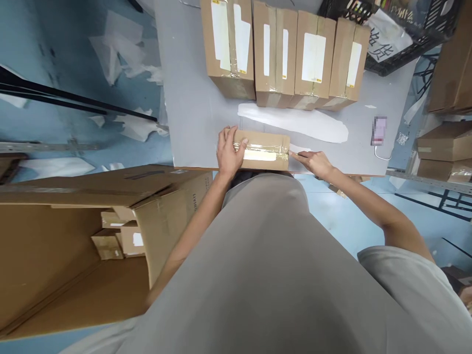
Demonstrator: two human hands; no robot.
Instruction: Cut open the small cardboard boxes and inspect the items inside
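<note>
A small cardboard box (262, 139) lies at the near edge of the table, clear tape and a white label strip along its top. My left hand (229, 151) grips its left end, thumb on the top face and fingers over the far side. At the box's right end, my right hand (313, 161) is closed with its fingertips against the taped edge. Whatever those fingers hold, if anything, is too small to make out. Just beyond the box lies a long sheet of white paper (295, 122).
Several taped cardboard boxes (276, 59) stand in a row at the table's back. A black crate (401, 54) sits at the back right, near a blurred phone-like item (379, 131). A large open carton (73, 275), with smaller boxes inside, stands at left.
</note>
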